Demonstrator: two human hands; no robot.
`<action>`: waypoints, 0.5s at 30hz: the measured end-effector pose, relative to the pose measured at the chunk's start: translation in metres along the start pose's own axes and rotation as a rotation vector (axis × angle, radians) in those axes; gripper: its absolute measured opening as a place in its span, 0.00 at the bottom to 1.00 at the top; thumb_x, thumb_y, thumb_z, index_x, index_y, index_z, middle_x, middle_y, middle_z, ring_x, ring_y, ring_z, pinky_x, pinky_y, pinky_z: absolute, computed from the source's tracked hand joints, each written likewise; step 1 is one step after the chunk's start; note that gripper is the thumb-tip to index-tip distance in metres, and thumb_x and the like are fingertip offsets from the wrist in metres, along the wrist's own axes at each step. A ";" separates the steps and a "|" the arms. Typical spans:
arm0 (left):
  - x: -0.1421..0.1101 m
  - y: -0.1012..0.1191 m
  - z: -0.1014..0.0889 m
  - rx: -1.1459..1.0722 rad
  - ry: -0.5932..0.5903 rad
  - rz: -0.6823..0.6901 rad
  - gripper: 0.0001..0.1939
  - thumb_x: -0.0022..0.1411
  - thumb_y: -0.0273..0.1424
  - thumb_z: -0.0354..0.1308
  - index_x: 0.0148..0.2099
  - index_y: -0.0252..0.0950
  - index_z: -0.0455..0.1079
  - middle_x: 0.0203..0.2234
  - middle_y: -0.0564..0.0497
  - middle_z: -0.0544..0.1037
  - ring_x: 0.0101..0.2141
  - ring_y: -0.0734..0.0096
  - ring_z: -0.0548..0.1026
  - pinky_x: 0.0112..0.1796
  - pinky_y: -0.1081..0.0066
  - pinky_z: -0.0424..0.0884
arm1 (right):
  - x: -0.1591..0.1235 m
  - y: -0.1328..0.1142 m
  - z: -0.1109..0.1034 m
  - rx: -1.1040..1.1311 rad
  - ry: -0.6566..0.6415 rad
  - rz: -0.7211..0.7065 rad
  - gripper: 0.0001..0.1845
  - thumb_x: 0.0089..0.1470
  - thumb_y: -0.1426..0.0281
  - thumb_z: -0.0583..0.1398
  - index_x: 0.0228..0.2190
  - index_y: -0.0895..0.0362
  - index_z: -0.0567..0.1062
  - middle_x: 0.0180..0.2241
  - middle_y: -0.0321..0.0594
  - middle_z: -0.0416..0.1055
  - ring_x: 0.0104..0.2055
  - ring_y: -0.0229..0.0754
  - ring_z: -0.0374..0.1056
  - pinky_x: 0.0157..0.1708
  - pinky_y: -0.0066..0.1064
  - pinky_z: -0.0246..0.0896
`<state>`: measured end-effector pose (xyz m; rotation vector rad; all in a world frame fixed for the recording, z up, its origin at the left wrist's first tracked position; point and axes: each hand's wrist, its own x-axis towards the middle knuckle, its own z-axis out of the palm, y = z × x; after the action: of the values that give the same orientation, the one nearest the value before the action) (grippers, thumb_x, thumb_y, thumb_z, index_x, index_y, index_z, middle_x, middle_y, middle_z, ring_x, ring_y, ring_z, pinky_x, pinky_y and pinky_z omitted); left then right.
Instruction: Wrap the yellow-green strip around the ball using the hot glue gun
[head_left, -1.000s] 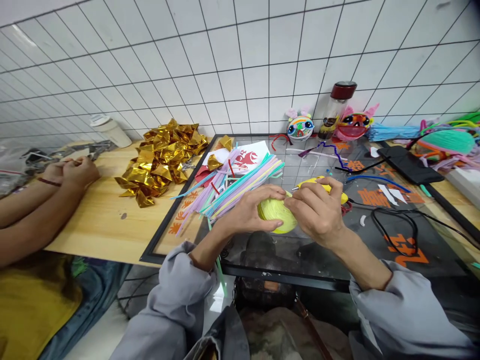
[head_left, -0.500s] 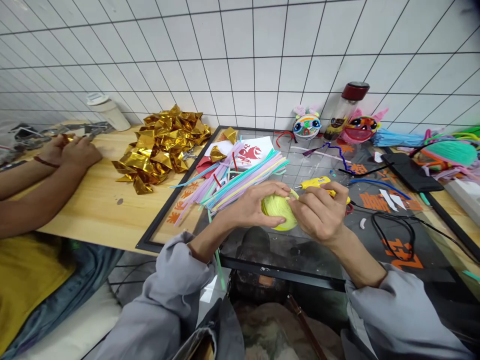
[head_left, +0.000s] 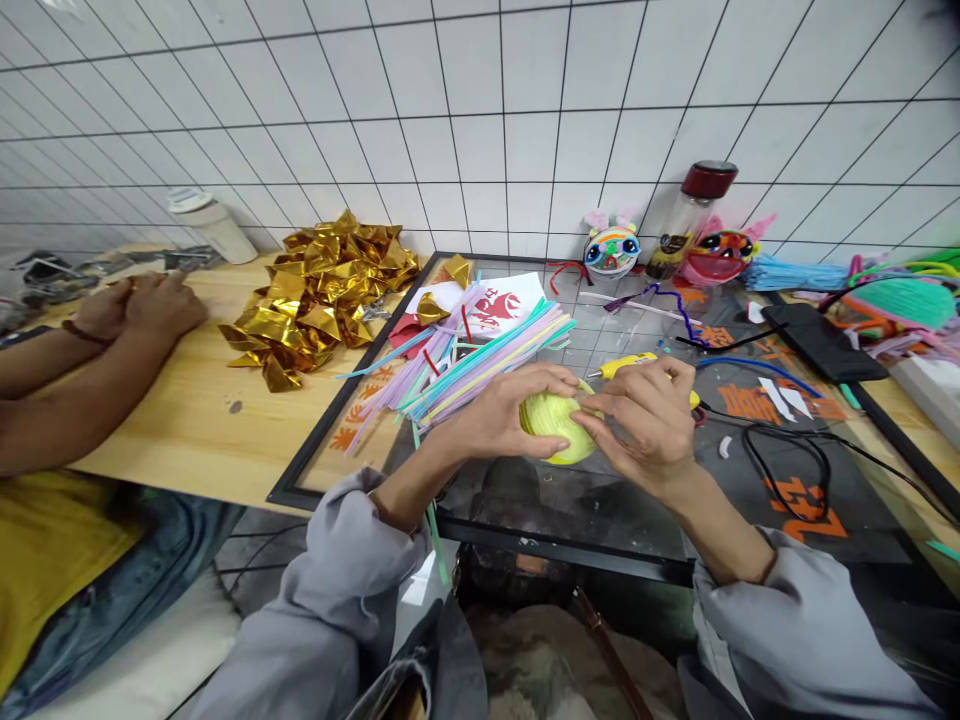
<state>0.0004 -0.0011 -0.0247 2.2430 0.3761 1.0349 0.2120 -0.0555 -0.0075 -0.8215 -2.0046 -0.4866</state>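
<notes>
My left hand (head_left: 504, 412) curls around a round, pale-yellow fuzzy piece (head_left: 556, 426), thumb below and fingers above. Its surface looks wound in strands of pipe cleaner, with a brighter yellow rim. At the piece's right side, the thumb and fingers of my right hand (head_left: 643, 428) come together in a pinch; what lies between them is too small to make out. Behind my right hand rests a yellow glue gun (head_left: 628, 364), partly hidden by the fingers. A bundle of pastel pipe cleaners (head_left: 491, 368) lies just beyond my left hand.
Gold foil pieces (head_left: 319, 290) are heaped at the left, near a co-worker's clasped hands (head_left: 142, 305). Two decorated faces (head_left: 611, 248) and a lidded bottle (head_left: 686, 220) stand by the tiled wall. A black phone (head_left: 823, 342) and looped black cable (head_left: 787, 462) lie at the right.
My right hand's fingers have shifted and straightened somewhat at the yellow piece's right side. My left hand keeps its hold. The gold bit in the co-worker's hands no longer shows.
</notes>
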 end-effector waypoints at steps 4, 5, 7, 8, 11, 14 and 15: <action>0.000 0.001 0.000 0.004 -0.005 0.010 0.24 0.55 0.34 0.71 0.53 0.37 0.72 0.52 0.39 0.79 0.55 0.55 0.78 0.57 0.54 0.74 | 0.000 0.000 0.000 0.028 -0.042 0.040 0.04 0.62 0.70 0.64 0.32 0.54 0.76 0.28 0.34 0.74 0.34 0.41 0.68 0.44 0.41 0.53; 0.000 0.001 -0.001 0.003 -0.005 0.006 0.24 0.55 0.33 0.71 0.53 0.37 0.73 0.52 0.39 0.79 0.55 0.55 0.78 0.57 0.54 0.73 | -0.001 0.001 0.000 0.038 -0.051 0.049 0.05 0.62 0.70 0.64 0.32 0.54 0.76 0.29 0.34 0.74 0.34 0.41 0.68 0.45 0.41 0.53; 0.000 0.001 -0.001 0.003 -0.006 -0.005 0.24 0.55 0.33 0.71 0.53 0.37 0.73 0.52 0.39 0.79 0.55 0.55 0.78 0.57 0.54 0.73 | -0.002 0.002 0.000 0.049 -0.068 0.058 0.05 0.62 0.71 0.63 0.32 0.54 0.76 0.29 0.34 0.75 0.35 0.41 0.68 0.46 0.42 0.53; 0.000 0.001 -0.002 0.005 -0.007 -0.013 0.24 0.55 0.33 0.71 0.53 0.38 0.73 0.53 0.39 0.79 0.55 0.54 0.78 0.57 0.53 0.73 | -0.003 0.002 0.000 0.052 -0.075 0.057 0.05 0.63 0.71 0.63 0.32 0.55 0.76 0.30 0.34 0.75 0.36 0.41 0.68 0.46 0.43 0.53; 0.000 0.001 -0.002 0.009 -0.014 -0.021 0.24 0.54 0.33 0.72 0.53 0.37 0.73 0.53 0.39 0.79 0.56 0.53 0.78 0.57 0.53 0.73 | -0.005 0.004 0.000 0.054 -0.093 0.037 0.05 0.63 0.72 0.62 0.33 0.55 0.76 0.31 0.36 0.76 0.38 0.42 0.69 0.46 0.43 0.53; -0.001 0.000 -0.002 0.011 -0.014 -0.017 0.25 0.54 0.32 0.72 0.53 0.36 0.73 0.53 0.38 0.79 0.56 0.53 0.77 0.58 0.53 0.73 | -0.006 0.006 0.000 0.045 -0.108 0.008 0.05 0.63 0.73 0.62 0.34 0.54 0.76 0.31 0.36 0.77 0.39 0.43 0.68 0.47 0.43 0.52; -0.001 0.000 -0.003 0.011 -0.013 -0.016 0.25 0.54 0.32 0.72 0.53 0.36 0.73 0.53 0.38 0.79 0.56 0.54 0.78 0.58 0.53 0.73 | -0.006 0.006 0.000 0.041 -0.116 -0.004 0.06 0.63 0.74 0.61 0.34 0.54 0.76 0.32 0.36 0.77 0.39 0.43 0.68 0.47 0.43 0.52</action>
<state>-0.0019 -0.0006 -0.0236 2.2521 0.3947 1.0118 0.2181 -0.0531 -0.0125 -0.8375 -2.1160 -0.4068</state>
